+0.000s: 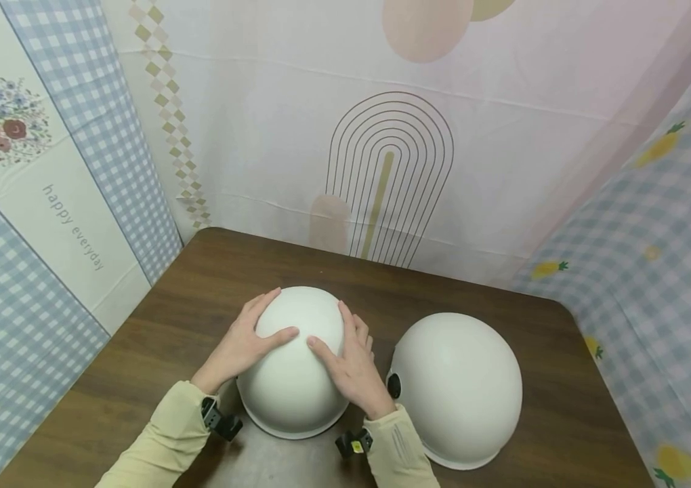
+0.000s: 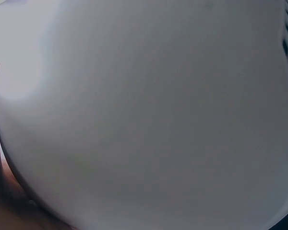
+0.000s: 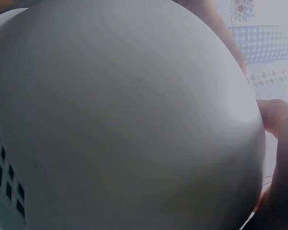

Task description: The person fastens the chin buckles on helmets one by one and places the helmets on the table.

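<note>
Both hands hold a smooth white helmet (image 1: pixel 297 400) from its two sides, its domed top upward and its rim toward the person. My left hand (image 1: pixel 250 339) wraps the left side, thumb lying across the dome and fingers reaching over the far edge. On the opposite side, my right hand (image 1: pixel 351 359) holds it the same way, the two thumb tips close together. The dome (image 2: pixel 149 115) fills the left wrist view. In the right wrist view, a grid of vent holes (image 3: pixel 5 172) shows along its side. The underside is hidden.
A second white helmet (image 1: pixel 461 386) with a black round part on its left side stands on the brown wooden table (image 1: pixel 162 318), right of my right hand. A pale grey surface (image 1: pixel 272 461) lies at the table's front. Patterned cloths (image 1: pixel 260 135) hang behind and beside the table.
</note>
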A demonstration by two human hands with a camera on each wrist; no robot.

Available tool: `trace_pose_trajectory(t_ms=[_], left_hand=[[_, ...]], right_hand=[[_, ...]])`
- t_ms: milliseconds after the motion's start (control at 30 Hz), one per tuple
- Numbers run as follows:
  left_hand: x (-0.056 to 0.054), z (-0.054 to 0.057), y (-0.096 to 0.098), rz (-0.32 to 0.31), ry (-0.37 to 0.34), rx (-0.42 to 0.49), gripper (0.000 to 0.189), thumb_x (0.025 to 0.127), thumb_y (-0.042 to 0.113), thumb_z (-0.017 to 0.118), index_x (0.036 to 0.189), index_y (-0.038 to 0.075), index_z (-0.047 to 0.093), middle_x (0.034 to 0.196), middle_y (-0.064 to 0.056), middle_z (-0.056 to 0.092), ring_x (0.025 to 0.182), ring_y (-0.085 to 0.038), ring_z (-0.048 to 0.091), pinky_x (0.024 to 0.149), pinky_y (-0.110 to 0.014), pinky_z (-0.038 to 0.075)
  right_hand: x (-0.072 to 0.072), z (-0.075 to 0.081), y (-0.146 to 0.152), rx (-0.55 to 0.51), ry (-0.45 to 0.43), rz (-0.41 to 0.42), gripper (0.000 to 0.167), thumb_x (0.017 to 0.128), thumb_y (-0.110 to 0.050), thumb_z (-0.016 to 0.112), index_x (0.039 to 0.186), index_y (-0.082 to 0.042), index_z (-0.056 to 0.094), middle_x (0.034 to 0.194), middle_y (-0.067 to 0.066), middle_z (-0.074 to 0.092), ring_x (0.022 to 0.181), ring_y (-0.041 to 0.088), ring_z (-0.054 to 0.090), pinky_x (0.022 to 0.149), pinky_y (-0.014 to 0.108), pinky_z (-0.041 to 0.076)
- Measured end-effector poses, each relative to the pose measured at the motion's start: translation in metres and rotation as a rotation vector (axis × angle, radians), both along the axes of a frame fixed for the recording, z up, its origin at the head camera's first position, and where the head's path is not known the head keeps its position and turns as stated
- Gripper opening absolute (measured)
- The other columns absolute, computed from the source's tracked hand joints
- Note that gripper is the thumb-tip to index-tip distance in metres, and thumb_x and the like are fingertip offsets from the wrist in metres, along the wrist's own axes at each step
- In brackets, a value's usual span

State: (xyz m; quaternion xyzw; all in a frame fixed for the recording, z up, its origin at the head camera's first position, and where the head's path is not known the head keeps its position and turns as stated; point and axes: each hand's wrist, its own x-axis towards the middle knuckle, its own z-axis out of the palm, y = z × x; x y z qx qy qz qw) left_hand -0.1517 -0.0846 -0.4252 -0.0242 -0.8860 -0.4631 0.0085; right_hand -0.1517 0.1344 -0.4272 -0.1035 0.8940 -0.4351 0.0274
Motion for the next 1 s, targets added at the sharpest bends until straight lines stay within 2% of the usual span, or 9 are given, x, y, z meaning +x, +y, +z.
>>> trace_pose_trajectory(t_ms=[400, 700, 1000], left_hand=[[-0.005, -0.004, -0.003, -0.013, 0.022, -0.015, 0.083, 0.082, 0.059, 0.069, 0.152, 0.034, 0.031, 0.156, -0.014, 0.024, 0.132, -0.046, 0.036, 0.091, -0.067, 0.039], [-0.008, -0.004, -0.007, -0.012, 0.013, -0.004, 0.090, 0.081, 0.058, 0.070, 0.154, 0.025, 0.028, 0.153, -0.011, 0.031, 0.125, -0.040, 0.045, 0.090, -0.060, 0.043], [-0.012, -0.006, -0.010, -0.016, 0.022, 0.017, 0.088, 0.081, 0.055, 0.072, 0.153, 0.026, 0.031, 0.149, -0.011, 0.035, 0.122, -0.039, 0.048, 0.089, -0.058, 0.045]], right_hand=[[0.003, -0.004, -0.004, 0.007, 0.013, -0.026, 0.092, 0.086, -0.070, 0.052, 0.156, -0.023, 0.017, 0.151, 0.014, 0.023, 0.128, 0.037, 0.029, 0.099, 0.065, 0.025], [0.004, -0.004, -0.006, 0.035, 0.028, -0.045, 0.092, 0.085, -0.073, 0.051, 0.155, -0.023, 0.018, 0.147, 0.014, 0.027, 0.125, 0.035, 0.031, 0.096, 0.060, 0.030], [0.005, -0.003, -0.008, 0.053, 0.040, -0.063, 0.094, 0.084, -0.075, 0.051, 0.154, -0.019, 0.021, 0.144, 0.017, 0.029, 0.122, 0.035, 0.034, 0.092, 0.059, 0.034]])
